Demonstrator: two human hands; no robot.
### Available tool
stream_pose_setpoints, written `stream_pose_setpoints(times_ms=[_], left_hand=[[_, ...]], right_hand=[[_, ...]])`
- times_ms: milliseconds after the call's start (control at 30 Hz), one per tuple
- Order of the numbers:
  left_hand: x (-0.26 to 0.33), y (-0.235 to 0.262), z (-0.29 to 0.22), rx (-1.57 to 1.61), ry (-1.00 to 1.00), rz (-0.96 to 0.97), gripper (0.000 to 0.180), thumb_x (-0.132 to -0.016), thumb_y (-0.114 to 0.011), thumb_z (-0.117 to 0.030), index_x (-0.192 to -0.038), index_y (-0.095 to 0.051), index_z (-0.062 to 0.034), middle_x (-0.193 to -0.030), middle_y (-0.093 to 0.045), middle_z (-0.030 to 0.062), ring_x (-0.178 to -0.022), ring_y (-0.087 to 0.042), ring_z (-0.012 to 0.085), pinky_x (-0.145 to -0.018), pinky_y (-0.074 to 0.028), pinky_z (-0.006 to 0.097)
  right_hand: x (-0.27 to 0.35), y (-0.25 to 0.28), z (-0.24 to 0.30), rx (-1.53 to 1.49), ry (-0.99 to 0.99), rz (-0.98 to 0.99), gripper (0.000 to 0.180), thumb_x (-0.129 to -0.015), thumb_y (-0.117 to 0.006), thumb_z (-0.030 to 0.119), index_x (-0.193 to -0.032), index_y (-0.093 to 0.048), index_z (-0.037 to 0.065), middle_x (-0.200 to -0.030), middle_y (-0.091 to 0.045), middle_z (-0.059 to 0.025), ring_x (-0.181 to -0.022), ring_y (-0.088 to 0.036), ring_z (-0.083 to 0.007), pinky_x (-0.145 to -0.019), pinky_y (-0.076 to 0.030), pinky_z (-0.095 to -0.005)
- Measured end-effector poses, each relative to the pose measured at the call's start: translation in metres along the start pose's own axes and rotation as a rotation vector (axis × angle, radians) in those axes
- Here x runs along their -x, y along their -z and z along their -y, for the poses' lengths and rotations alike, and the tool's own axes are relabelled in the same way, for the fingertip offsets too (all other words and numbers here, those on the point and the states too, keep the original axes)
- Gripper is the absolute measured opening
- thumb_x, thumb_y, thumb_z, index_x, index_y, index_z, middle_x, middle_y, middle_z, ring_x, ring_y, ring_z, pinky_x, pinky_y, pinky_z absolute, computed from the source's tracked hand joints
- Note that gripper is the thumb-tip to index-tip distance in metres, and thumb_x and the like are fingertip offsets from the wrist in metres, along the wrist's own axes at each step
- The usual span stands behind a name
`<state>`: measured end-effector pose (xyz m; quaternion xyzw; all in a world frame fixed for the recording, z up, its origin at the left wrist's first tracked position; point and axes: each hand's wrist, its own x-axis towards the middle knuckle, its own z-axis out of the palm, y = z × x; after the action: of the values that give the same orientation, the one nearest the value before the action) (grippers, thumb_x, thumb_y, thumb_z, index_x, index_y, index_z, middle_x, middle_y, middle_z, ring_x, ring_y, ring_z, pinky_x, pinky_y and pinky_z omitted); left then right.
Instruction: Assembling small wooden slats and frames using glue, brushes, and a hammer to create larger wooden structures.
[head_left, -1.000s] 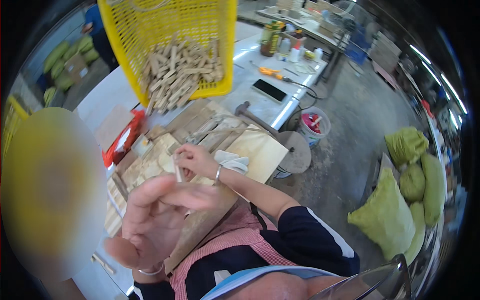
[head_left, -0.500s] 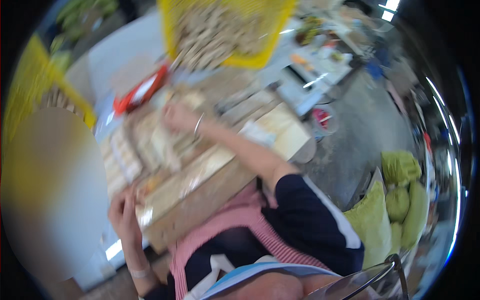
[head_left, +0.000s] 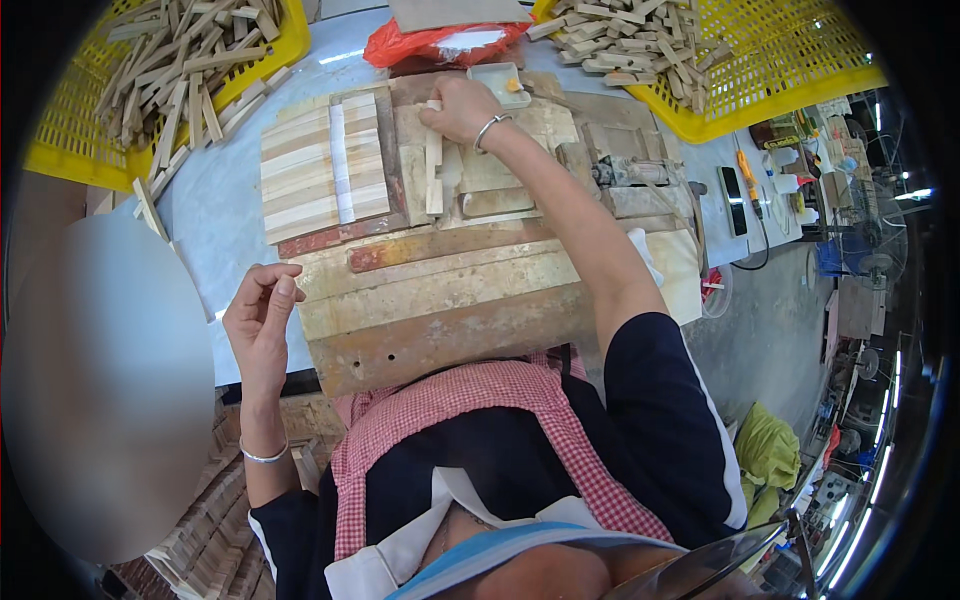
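My right hand [head_left: 462, 110] reaches over a worn wooden jig [head_left: 395, 275], its fingers closed at the upper end of a narrow, notched wooden strip [head_left: 434, 172]. The strip lies lengthwise on the jig, pointing away from me. Beside it, to the left, a row of pale wooden slats [head_left: 293, 180] sits side by side, with a whitish strip [head_left: 343, 165] laid across them. My left hand [head_left: 262, 315] is raised at the jig's near left corner. Its fingers are curled and the thumb presses toward the index finger; whatever they may pinch is too small to tell.
Yellow plastic baskets of loose wooden pieces stand at the far left [head_left: 75, 160] and far right [head_left: 790, 75]. Between them lie a red plastic bag [head_left: 400, 42] and a small white dish [head_left: 490, 88]. Rightward are a clamp-like metal fitting [head_left: 635, 172] and a phone [head_left: 733, 198].
The view has turned and sharpened, so the jig now looks more level. My right hand stays over the jig, and my left stays by its near left corner.
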<state>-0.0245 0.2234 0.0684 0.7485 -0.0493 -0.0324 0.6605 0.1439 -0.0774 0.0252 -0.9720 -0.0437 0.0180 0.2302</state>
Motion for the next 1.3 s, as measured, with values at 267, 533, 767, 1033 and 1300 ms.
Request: stream_pose_setpoints(times_ms=[267,533,767,1033,1300], left_hand=[[-0.005,-0.02,0.001,-0.208,-0.108,0.071,0.017,-0.094,-0.057,-0.015,-0.098,-0.064,-0.0003,-0.081,-0.053,-0.0006,-0.077,-0.051,0.0077,-0.072,-0.041,0.023],[-0.037,-0.066,-0.013,-0.544,-0.358,0.149,0.012,-0.09,-0.057,-0.007,-0.099,-0.064,-0.0013,-0.083,-0.058,0.0078,-0.075,-0.056,0.0175,-0.072,-0.043,0.027],[-0.091,-0.126,0.013,-0.865,-0.776,0.308,0.029,-0.081,-0.057,0.0,-0.111,-0.058,0.0006,-0.113,-0.058,0.0144,-0.106,-0.055,0.0318,-0.09,-0.043,0.04],[-0.097,-0.143,0.023,-0.95,-0.76,0.349,0.023,-0.082,-0.057,-0.002,-0.105,-0.061,0.0038,-0.111,-0.06,0.0175,-0.108,-0.056,0.0327,-0.092,-0.046,0.04],[-0.105,-0.149,0.017,-0.983,-0.702,0.36,0.026,-0.081,-0.055,0.001,-0.107,-0.06,0.0027,-0.112,-0.059,0.0171,-0.111,-0.055,0.033,-0.095,-0.045,0.042]], right_hand=[[-0.009,-0.002,-0.015,-0.033,-0.047,0.029,0.036,-0.071,-0.064,0.029,-0.089,-0.066,-0.003,-0.092,-0.066,-0.0252,-0.09,-0.065,-0.0359,-0.083,-0.052,-0.041],[0.005,-0.021,-0.01,-0.104,0.01,-0.044,0.03,-0.073,-0.063,0.022,-0.092,-0.065,-0.001,-0.088,-0.066,-0.0253,-0.087,-0.065,-0.0379,-0.08,-0.052,-0.043],[0.008,-0.04,-0.01,-0.086,0.118,-0.061,0.029,-0.077,-0.067,0.025,-0.092,-0.06,0.001,-0.09,-0.063,-0.0211,-0.088,-0.062,-0.0379,-0.08,-0.049,-0.0444],[0.004,0.015,-0.047,-0.29,0.027,0.314,0.021,-0.08,-0.058,0.016,-0.096,-0.064,0.003,-0.098,-0.065,-0.0189,-0.093,-0.062,-0.0335,-0.084,-0.048,-0.0406],[0.021,0.161,-0.243,0.585,-0.232,-0.113,0.029,-0.076,-0.057,0.009,-0.105,-0.063,0.008,-0.103,-0.064,-0.0132,-0.096,-0.063,-0.0314,-0.077,-0.051,-0.0446]])
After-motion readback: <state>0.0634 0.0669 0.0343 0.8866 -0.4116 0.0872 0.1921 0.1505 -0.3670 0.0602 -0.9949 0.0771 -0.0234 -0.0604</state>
